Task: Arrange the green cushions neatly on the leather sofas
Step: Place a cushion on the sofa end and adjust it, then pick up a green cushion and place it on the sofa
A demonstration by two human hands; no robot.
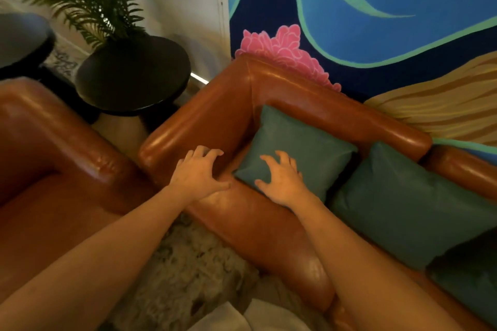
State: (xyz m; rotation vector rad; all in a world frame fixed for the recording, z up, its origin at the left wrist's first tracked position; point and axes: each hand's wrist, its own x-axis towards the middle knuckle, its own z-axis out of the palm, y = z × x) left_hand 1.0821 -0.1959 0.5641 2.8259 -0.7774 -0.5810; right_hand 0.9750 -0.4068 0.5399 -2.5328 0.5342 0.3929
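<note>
I saw both arms stretched over the brown leather sofa (269,226); the left hand (197,173) was open, its fingers curled like a claw, above the seat near the sofa's armrest (188,126), holding nothing; the right hand (281,180) was open also, the fingers spread over the lower corner of the small green cushion (298,142), not closed on it. This cushion leaned in the corner of the sofa; a larger green cushion (408,204) lay just beside it, and a darker cushion (468,274) sat at the right edge. A second leather sofa (48,158) stood at the left; a black round table (134,83) with a fern (80,0) stood behind, between them.
</note>
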